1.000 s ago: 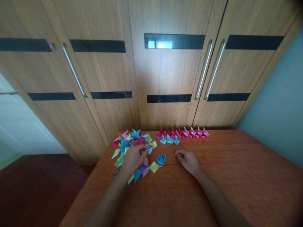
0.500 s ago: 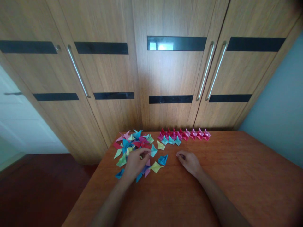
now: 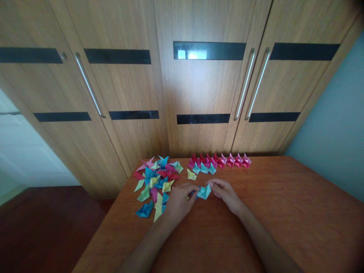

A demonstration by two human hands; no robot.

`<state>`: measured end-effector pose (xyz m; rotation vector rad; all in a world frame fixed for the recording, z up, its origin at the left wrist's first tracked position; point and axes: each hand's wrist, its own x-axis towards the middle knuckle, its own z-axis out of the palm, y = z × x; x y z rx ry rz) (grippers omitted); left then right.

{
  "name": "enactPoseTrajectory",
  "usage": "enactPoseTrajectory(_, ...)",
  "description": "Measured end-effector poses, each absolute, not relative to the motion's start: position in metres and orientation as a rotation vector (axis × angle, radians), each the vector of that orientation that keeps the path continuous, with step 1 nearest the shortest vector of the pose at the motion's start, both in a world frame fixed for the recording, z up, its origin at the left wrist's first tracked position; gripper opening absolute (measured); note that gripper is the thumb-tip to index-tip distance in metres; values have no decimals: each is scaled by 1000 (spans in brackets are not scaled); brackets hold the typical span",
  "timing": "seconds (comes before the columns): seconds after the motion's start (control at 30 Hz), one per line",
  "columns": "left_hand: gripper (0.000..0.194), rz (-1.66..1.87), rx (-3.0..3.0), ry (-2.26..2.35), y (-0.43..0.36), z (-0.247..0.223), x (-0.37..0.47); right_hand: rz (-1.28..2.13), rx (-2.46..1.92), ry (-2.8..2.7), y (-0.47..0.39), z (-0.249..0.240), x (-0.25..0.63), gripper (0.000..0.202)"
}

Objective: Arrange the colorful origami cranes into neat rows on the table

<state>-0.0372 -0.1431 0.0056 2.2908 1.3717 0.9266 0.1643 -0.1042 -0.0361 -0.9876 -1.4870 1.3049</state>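
A light blue folded-paper origami piece (image 3: 204, 192) is held up between my two hands near the middle of the table. My left hand (image 3: 182, 199) pinches its left end. At its upper right corner, the fingertips of my right hand (image 3: 226, 192) are closed on the paper. Left of my left hand lies a loose heap of origami pieces (image 3: 153, 181) in blue, green, yellow, pink and red, some of it hidden by that hand. Just behind the held piece sits a yellow origami piece (image 3: 191, 174). A bit of darker blue paper shows by my left fingertips.
Along the back edge of the wooden table (image 3: 284, 204) stand tidy rows of red and pink origami pieces (image 3: 222, 160). Several light blue ones (image 3: 204, 168) form a short row before them. Wooden wardrobe doors (image 3: 204, 91) rise behind the table.
My left hand has moved right, away from the heap, bringing the light blue origami piece to my right hand. My right fingers have now closed on it.
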Motion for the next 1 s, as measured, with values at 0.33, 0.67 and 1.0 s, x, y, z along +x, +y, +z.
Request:
enactPoseTrajectory(0.33,18,1022,2140,1422,-138,2,-28,1308,-988,-1487,-103,-35,166,32)
enactPoseTrajectory(0.67,15,917,2197,1225,-132,7,-18,1413,-963,-1429,-96,-37,181,32)
enactPoseTrajectory(1.0,17,749,2557,1295,-78,8,38,555,-1642,-1339,-63,-63,233,25)
